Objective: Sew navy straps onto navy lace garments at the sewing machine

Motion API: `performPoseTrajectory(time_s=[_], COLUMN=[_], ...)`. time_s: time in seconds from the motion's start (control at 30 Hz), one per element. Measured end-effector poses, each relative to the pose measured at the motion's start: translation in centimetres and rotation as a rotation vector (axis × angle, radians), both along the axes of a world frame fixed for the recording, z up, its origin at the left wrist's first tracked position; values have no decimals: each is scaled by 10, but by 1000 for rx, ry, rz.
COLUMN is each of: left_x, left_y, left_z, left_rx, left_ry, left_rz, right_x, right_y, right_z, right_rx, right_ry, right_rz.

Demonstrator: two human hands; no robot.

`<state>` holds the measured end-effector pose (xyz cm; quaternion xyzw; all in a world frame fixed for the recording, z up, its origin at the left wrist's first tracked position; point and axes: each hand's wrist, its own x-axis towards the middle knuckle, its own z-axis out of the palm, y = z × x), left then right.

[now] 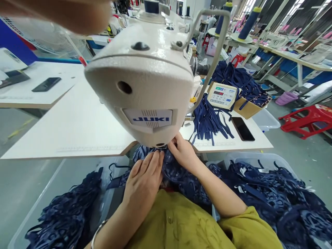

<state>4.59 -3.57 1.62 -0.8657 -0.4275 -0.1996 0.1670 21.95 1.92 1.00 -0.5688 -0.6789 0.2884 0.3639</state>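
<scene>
The white JUKI sewing machine head point(145, 86) fills the middle of the view and hides most of its needle area. Under it, a navy lace bra point(174, 170) is drawn over the table's front edge. My left hand point(145, 178) lies on the bra, its fingers stretched out flat and close together, tips just in front of the presser foot. To the right of the foot, my right hand point(183, 152) pinches the bra's fabric between thumb and fingers. The needle and stitch line are out of sight.
Navy straps point(211, 121) lie by a control panel point(222, 95) and a phone point(242, 128) on the table point(85, 128). Bins of navy garments flank me, left point(67, 211) and right point(275, 197). A blurred skin-coloured shape point(64, 14) covers the top left. A red stool point(308, 119) stands right.
</scene>
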Motion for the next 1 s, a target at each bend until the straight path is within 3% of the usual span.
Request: performPoseTrajectory(time_s=[0.47,0.8,1.0], left_x=[-7,-4,-3], left_y=[1,2,1], left_z=[3,2,5], left_rx=[7,-3,2], left_ry=[41,61,75], left_rz=[-4,-22,-20], right_x=[-4,3,22], right_y=[0,-4,-15], right_z=[1,-13,-33], right_rx=[-9,13,0], right_ry=[23,193,193], right_rz=[-7,-52,-153])
